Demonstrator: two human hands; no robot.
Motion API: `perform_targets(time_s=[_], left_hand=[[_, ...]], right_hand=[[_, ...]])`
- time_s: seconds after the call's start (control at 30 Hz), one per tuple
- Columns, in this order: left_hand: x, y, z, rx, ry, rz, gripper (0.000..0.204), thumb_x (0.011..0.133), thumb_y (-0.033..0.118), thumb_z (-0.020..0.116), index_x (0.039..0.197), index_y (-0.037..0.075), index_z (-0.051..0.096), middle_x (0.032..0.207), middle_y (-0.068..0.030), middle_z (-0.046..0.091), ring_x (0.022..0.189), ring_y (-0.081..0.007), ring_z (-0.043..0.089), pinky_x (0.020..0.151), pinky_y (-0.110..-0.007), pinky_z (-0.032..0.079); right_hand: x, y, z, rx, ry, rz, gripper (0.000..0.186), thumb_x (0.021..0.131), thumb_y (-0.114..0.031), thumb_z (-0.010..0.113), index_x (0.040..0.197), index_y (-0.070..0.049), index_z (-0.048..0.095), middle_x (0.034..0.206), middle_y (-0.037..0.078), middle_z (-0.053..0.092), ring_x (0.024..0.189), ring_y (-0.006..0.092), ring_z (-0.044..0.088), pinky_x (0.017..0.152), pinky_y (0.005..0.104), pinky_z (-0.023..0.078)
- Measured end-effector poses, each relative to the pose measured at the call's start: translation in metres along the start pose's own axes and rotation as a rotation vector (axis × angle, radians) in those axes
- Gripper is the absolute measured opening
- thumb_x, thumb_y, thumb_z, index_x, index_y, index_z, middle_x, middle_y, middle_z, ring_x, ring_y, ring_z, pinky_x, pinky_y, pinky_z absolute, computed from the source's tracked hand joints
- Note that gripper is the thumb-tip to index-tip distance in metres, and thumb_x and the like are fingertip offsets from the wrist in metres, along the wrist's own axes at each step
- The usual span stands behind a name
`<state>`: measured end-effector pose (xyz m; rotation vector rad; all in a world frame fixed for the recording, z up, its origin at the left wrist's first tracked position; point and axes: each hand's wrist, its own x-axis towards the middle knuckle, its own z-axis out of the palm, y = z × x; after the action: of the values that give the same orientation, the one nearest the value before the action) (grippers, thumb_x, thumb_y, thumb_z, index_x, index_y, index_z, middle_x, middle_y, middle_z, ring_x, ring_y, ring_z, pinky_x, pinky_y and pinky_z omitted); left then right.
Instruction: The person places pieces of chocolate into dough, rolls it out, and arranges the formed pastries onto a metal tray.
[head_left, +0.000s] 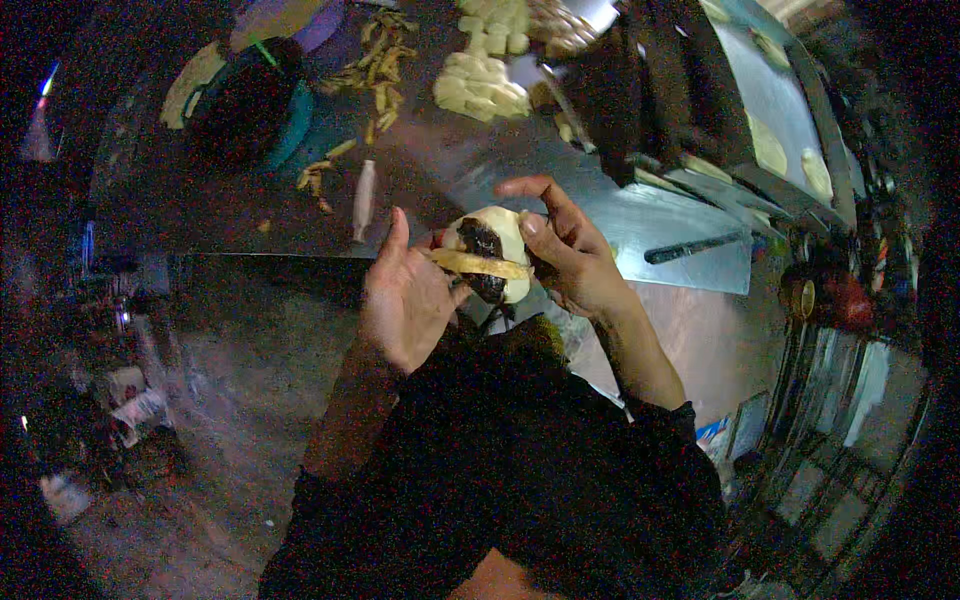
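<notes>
Between my hands is a pale flattened dough round [512,285] with a dark, glossy filling [480,236] and a yellow strip [485,264] lying across it. My left hand [405,295] cups the round from the left, thumb raised and fingers partly hidden beneath it. My right hand [580,260] grips its right edge between thumb and fingers, index finger curved above it. A pale, narrow rolled piece [364,198] lies on the dark table [230,235] just beyond my left hand.
Yellow sticks [380,60] and stacked pale dough pieces [475,80] sit at the back, beside a teal container [290,130]. On the right are metal trays [770,130] and a dark flat tool [705,247] on a metal sheet [680,215].
</notes>
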<state>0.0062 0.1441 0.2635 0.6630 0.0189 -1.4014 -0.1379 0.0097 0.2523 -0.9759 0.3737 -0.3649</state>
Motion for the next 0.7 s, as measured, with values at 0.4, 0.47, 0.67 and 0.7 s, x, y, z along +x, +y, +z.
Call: perform_targets(time_s=[0.4, 0.47, 0.67, 0.7], left_hand=[[0.002, -0.106, 0.078, 0.098, -0.341, -0.193, 0.048, 0.089, 0.013, 0.064, 0.133, -0.001, 0.051, 0.135, -0.0231, 0.055, 0.127, -0.0385, 0.054, 0.108, -0.053, 0.044], [-0.003, -0.094, 0.091, 0.026, -0.465, -0.223, 0.045, 0.088, 0.006, 0.068, 0.127, 0.005, 0.046, 0.130, -0.0161, 0.055, 0.116, -0.0303, 0.060, 0.103, -0.046, 0.047], [0.007, -0.037, 0.089, 0.622, -0.524, 0.180, 0.061, 0.088, 0.017, 0.077, 0.131, 0.004, 0.037, 0.115, -0.0102, 0.052, 0.110, -0.0208, 0.058, 0.088, -0.034, 0.054], [0.009, -0.028, 0.086, 0.658, -0.507, 0.205, 0.065, 0.088, 0.022, 0.078, 0.132, 0.004, 0.035, 0.113, -0.0094, 0.051, 0.107, -0.0202, 0.058, 0.085, -0.034, 0.055]], right_hand=[[-0.176, -0.129, -0.018, -1.202, 0.114, -0.352, 0.041, 0.083, -0.004, 0.075, 0.123, 0.000, 0.066, 0.125, 0.016, 0.068, 0.109, 0.0240, 0.068, 0.091, 0.0340, 0.055], [-0.179, -0.128, -0.015, -1.314, 0.200, -0.508, 0.045, 0.078, -0.005, 0.079, 0.122, -0.002, 0.067, 0.118, 0.016, 0.070, 0.102, 0.0269, 0.071, 0.088, 0.0331, 0.056], [-0.129, -0.127, 0.003, -1.282, 0.176, -0.542, 0.044, 0.074, -0.018, 0.082, 0.112, 0.002, 0.070, 0.104, 0.016, 0.073, 0.092, 0.0291, 0.072, 0.080, 0.0358, 0.056], [-0.116, -0.125, 0.004, -1.262, 0.146, -0.521, 0.043, 0.074, -0.018, 0.082, 0.110, 0.003, 0.070, 0.102, 0.017, 0.073, 0.090, 0.0290, 0.072, 0.078, 0.0356, 0.056]])
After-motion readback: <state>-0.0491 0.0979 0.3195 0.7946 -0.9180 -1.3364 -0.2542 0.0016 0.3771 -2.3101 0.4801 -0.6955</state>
